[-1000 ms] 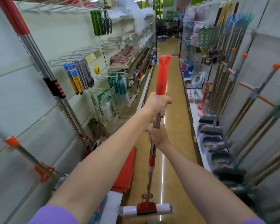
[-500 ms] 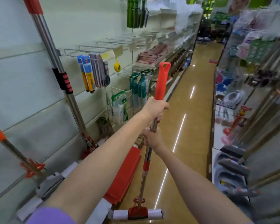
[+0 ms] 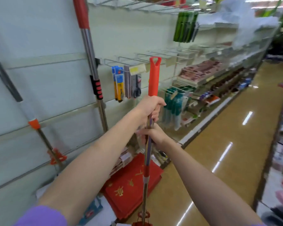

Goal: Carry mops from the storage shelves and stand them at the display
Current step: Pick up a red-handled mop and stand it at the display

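I hold a mop (image 3: pixel 153 79) upright in front of me; it has a red top grip with a hanging loop and a steel shaft, and its red head fitting shows at the bottom edge. My left hand (image 3: pixel 151 106) grips the shaft just below the red grip. My right hand (image 3: pixel 151 135) grips the shaft right under it. Against the pale wall panel on the left lean two other mops: one (image 3: pixel 91 62) with a red top and a black-and-red lever, and one (image 3: pixel 39 132) with orange collars further left.
Red mats with gold characters (image 3: pixel 129 185) lie on the low shelf below my hands. Hooks with knives and scissors (image 3: pixel 126 84) and stocked shelves (image 3: pixel 201 72) run along the left. The brown aisle floor (image 3: pixel 235 144) stretches ahead on the right, with blurred shelves at the right edge.
My view has swung left toward the wall panel, so the mop rack on the right has left the frame. Both hands keep the same hold on the mop, which has come nearer the leaning mops.
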### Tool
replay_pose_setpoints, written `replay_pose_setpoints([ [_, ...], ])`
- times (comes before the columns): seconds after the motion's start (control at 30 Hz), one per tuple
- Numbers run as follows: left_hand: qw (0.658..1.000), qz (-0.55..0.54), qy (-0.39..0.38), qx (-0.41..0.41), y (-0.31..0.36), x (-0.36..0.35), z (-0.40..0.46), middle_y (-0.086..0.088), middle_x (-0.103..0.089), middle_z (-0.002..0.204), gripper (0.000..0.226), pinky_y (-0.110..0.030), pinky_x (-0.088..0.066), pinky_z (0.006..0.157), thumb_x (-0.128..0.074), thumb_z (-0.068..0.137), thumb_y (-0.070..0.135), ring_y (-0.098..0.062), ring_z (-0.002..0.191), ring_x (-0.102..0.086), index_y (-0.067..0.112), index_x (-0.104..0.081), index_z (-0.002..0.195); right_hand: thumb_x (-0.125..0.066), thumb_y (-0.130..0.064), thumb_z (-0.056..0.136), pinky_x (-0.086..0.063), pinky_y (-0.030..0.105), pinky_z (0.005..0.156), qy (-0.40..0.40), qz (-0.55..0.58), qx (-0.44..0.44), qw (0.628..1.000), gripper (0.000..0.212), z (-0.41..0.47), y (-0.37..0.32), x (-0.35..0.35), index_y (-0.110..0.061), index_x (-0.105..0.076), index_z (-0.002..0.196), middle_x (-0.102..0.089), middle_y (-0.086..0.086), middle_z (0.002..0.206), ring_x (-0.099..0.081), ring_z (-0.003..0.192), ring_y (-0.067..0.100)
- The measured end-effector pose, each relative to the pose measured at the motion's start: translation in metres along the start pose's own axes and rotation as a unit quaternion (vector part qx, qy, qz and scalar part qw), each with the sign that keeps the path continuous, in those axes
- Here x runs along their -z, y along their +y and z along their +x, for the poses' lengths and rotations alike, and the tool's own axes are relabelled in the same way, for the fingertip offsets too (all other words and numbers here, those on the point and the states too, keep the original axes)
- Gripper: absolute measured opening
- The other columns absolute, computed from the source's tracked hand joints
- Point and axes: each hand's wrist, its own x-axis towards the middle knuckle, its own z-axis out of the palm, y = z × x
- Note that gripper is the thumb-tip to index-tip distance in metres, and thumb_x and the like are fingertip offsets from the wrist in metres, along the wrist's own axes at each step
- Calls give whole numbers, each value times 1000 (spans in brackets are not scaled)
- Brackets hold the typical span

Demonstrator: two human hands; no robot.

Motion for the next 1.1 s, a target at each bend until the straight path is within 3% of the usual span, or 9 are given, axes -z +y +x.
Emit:
replay_pose_setpoints([
  [0.13,998,-5,69,-2,10,20,9,0,-25,38,50,-28,-28,47,-60,88,8,-17,32,-24,17,-30,49,-69,-8,75,-18,31,47,-56,38,-13,998,48,34,-4,-14,-17,-34,44,-30,4,41,-24,36,16],
  [0.3,983,-12,181,-37,24,26,19,-1,-28,40,50,-28,-28,46,-68,91,21,-17,32,-28,17,-34,55,-61,3,82,-18,28,46,-113,44,-3,993,58,63,-21,-15,-24,-33,39,-27,0,40,-23,35,14],
  [0.4,968,-38,234,-76,33,29,23,-5,-33,44,43,-25,-32,43,-75,87,29,-19,33,-32,15,-44,59,-60,6,83,-18,28,46,-142,45,4,989,50,77,-29,-14,-19,-33,49,-27,-1,40,-22,36,14],
  [0.53,922,-80,332,-182,44,20,24,-6,-42,48,34,-28,-35,45,-73,89,13,-19,36,-40,14,-50,63,-64,-6,64,-17,27,46,-187,51,9,981,38,85,-43,-16,-22,-31,52,-24,0,44,-21,37,13],
  [0.63,891,-66,380,-241,55,13,19,-5,-46,49,27,-32,-36,49,-69,92,9,-20,41,-42,15,-55,69,-63,-4,69,-20,22,42,-219,37,12,975,40,88,-53,-14,-22,-31,52,-26,1,43,-22,35,15],
  [0.73,875,-70,393,-272,72,10,10,-6,-48,52,28,-34,-34,50,-67,94,27,-22,44,-42,16,-53,73,-61,3,81,-21,20,40,-262,22,13,965,42,91,-70,-12,-20,-34,58,-26,0,45,-22,36,15],
  [0.87,870,-60,397,-286,100,15,-1,-8,-50,56,58,-34,-39,50,-53,92,66,-24,46,-44,12,-54,70,-61,5,82,-17,22,42,-313,42,11,949,50,89,-100,-13,-24,-29,58,-22,-2,50,-16,41,12],
  [0.97,852,-43,420,-311,129,21,-10,-11,-52,56,62,-35,-42,50,-47,94,67,-26,45,-46,12,-57,68,-60,4,85,-14,26,46,-347,34,7,937,56,88,-111,-15,-26,-27,51,-21,-3,48,-15,41,12],
  [1.1,833,-20,465,-301,158,27,-7,-6,-51,54,63,-34,-38,48,-41,96,69,-21,43,-45,14,-56,68,-59,3,88,-15,31,49,-348,25,-12,937,51,95,-114,-18,-23,-28,58,-25,-3,48,-18,41,13],
])
